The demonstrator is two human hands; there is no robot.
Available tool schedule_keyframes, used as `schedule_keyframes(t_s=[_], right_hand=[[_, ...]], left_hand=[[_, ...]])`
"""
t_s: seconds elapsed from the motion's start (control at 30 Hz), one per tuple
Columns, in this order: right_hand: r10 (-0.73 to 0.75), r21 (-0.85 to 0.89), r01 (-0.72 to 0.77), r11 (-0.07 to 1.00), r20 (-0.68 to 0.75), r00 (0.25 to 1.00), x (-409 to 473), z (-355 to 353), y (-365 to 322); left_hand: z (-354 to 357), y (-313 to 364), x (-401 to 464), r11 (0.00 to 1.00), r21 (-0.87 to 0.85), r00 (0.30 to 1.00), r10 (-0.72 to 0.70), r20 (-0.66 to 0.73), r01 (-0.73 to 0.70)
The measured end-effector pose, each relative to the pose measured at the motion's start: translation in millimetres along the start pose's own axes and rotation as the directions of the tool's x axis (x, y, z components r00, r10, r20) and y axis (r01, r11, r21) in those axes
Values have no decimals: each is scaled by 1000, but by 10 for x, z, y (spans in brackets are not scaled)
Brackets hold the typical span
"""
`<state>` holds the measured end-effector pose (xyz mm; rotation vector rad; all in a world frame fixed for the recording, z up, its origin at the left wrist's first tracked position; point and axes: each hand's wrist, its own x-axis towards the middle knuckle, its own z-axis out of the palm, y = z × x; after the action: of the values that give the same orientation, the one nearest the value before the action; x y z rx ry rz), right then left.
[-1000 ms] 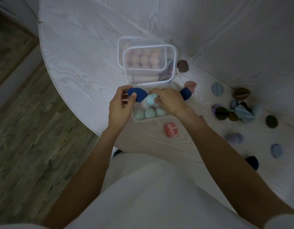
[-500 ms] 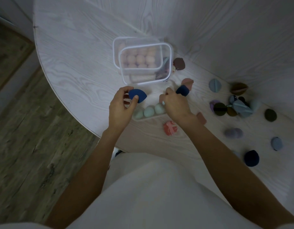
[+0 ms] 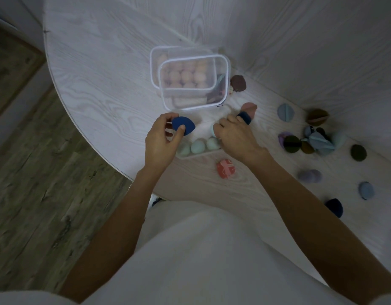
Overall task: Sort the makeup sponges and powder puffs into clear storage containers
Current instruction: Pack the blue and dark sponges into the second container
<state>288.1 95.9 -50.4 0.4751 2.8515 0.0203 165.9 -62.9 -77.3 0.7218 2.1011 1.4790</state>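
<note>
Sponges, pale teal and egg-shaped (image 3: 198,146), sit in a row in a shallow clear tray (image 3: 190,155) near the counter's (image 3: 97,69) curved edge, directly between the two hands. The left hand (image 3: 160,142) pinches a dark blue sponge (image 3: 184,125) between thumb and fingers, held just above the tray's far left corner. The right hand (image 3: 236,137) lies over the tray's right end with its fingers curled around another pale teal sponge (image 3: 212,130), of which only a sliver shows; the hand hides that end of the tray.

Just beyond the hands stands a clear lidded container (image 3: 194,82) stacked on a second one, with rows of peach sponges (image 3: 186,74) visible through the plastic. A navy puff (image 3: 245,118) and a pink puff (image 3: 250,107) lie touching each other right at the right hand's fingertips. A brown puff (image 3: 238,83) rests against the container's right side. A red patterned puff (image 3: 225,169) lies just on the near side of the tray. Farther right, puffs are scattered over the counter: a cluster of blue, olive and purple ones (image 3: 308,143), and single ones well apart, including a dark navy one (image 3: 334,207).
</note>
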Motion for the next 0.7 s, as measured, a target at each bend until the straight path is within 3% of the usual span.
schedule_keyframes(t_s=[0.33,0.5,0.6,0.7], right_hand=[[-39,-66,43,997,62,997,99,-51,15],[-52,-210,71,975,95,994,83,-70,13],[-45,-156,56,986,71,996,42,-108,12],[-50,-91,62,994,132,990,17,-90,28]], left_hand=[[-1,-7,9,1000,4,1000,0,-4,0],[8,2,1,1000,7,1000,4,-5,-4],[12,3,10,1000,17,1000,5,-6,-5],[19,19,14,998,57,1000,27,9,-27]])
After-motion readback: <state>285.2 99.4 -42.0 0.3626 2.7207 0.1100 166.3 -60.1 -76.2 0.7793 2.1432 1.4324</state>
